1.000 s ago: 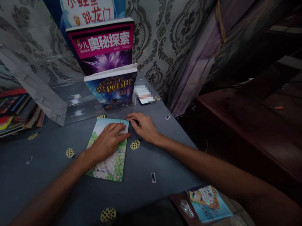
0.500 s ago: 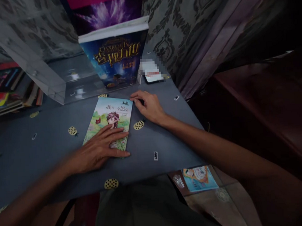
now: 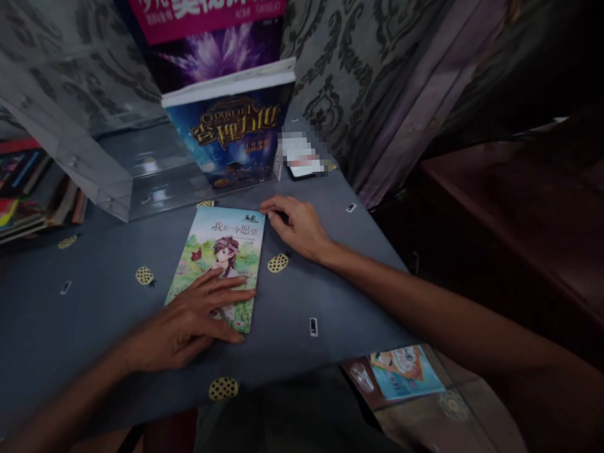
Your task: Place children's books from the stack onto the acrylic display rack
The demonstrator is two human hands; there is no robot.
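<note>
The thin paperback with a blue-and-green illustrated cover (image 3: 229, 244) lay flat on the grey, pineapple-printed tabletop (image 3: 355, 304), before the clear plastic stand (image 3: 111, 193). The left hand (image 3: 192, 318) was spread palm-down across the paperback's lower part. The right hand (image 3: 298, 225), fingers curled, was at its upper right corner; whether it pinched the edge could not be told. A dark-blue book with gold lettering (image 3: 238, 139) stood upright behind.
</note>
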